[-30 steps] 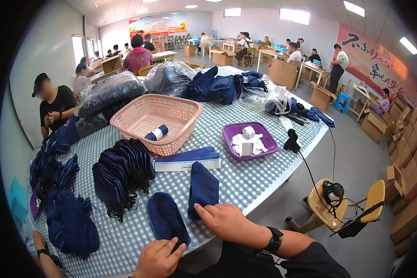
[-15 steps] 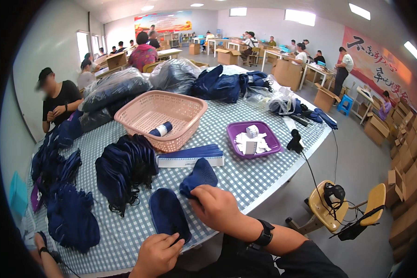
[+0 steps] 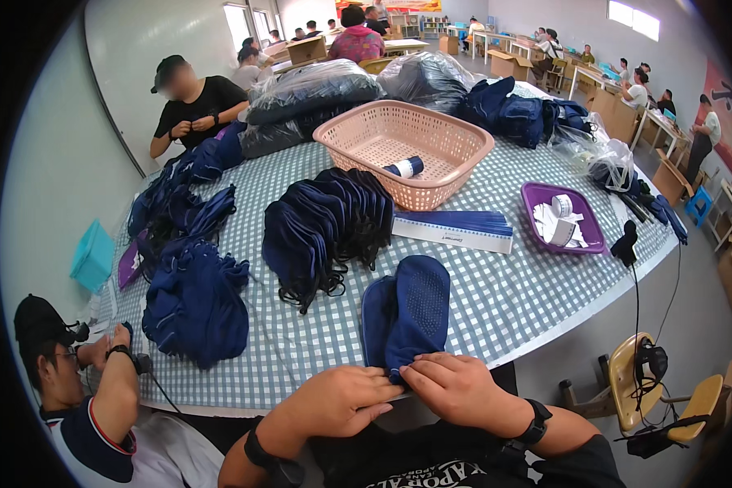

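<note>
Socks point(image 3: 423, 297) laid lengthwise under two hands

A checked cloth is spread over the table point(image 3: 480, 321). Toward its far side a pink basket point(image 3: 431, 198) is set, with a stack point(image 3: 325, 232) of navy pieces placed nearer and to the left, and a purple tray point(image 3: 592, 233) to the right.

At the near edge, the dotted sock point(image 3: 425, 305) is placed straight beyond the hands, its long axis pointed away from the person, its far end tipped slightly right. Its near end is covered by the curled fingers of the right hand point(image 3: 464, 392), the nearer one; the thumb is hidden, so whether it is gripped cannot be told. The left hand point(image 3: 350, 398) is held half open, thumb parted, its fingertips brought to the same end; a firm hold cannot be made out.

The plain sock point(image 3: 374, 321), partly overlapped, is seen on the left. Both are navy, flat and round-ended; one is speckled with small pale dots.
</note>
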Motion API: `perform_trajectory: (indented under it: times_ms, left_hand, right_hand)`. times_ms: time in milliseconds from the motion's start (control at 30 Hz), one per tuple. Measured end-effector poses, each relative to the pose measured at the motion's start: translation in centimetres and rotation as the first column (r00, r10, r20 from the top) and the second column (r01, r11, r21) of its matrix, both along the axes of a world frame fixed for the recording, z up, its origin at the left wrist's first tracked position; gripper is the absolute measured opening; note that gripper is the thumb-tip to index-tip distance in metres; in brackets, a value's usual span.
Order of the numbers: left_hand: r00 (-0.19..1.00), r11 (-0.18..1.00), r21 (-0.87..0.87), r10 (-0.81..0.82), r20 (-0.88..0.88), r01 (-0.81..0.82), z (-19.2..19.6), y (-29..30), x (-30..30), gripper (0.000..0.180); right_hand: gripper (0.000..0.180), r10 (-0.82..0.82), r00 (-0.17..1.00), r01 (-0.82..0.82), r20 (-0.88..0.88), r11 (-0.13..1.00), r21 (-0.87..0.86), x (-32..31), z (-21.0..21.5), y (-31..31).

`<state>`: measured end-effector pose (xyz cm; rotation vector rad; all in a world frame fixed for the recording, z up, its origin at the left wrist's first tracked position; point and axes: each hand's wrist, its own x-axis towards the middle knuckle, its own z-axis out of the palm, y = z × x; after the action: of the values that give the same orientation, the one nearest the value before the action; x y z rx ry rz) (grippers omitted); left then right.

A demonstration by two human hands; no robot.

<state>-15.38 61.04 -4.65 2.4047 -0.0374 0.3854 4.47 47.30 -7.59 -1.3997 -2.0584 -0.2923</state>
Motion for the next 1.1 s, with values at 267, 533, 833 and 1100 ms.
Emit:
perform_trajectory:
  times_ms: [267, 533, 833, 1100]
  left_hand:
    - [0.935, 0.938, -0.036, 0.339, -0.104, -0.344, 1.7, 3.7, 2.9, 0.019]
    - [0.788, 0.793, -0.078, 0.579, -0.21, -0.604, 0.3, 7.9, 11.1, 0.037]
    - [0.741, 0.764, 0.127, 0.644, -0.19, -0.632, -2.8, 8.8, 14.3, 0.05]
    - [0.854, 0.553, -0.684, 0.477, -0.208, -0.475, -1.4, 9.1, 13.1, 0.033]
  right_hand:
    - [0.03, -0.008, 1.0, 0.008, 0.025, 0.999, 0.031, 0.1, -0.6, -0.2]
    - [0.03, -0.009, 0.999, 0.007, 0.039, 0.998, 0.064, -0.3, -0.8, -0.3]
    - [0.029, -0.02, 0.999, 0.018, 0.027, 0.997, 0.068, -0.4, -0.9, -0.4]
    - [0.026, -0.021, 1.0, 0.019, 0.017, 0.995, 0.1, -0.4, -0.6, -0.4]
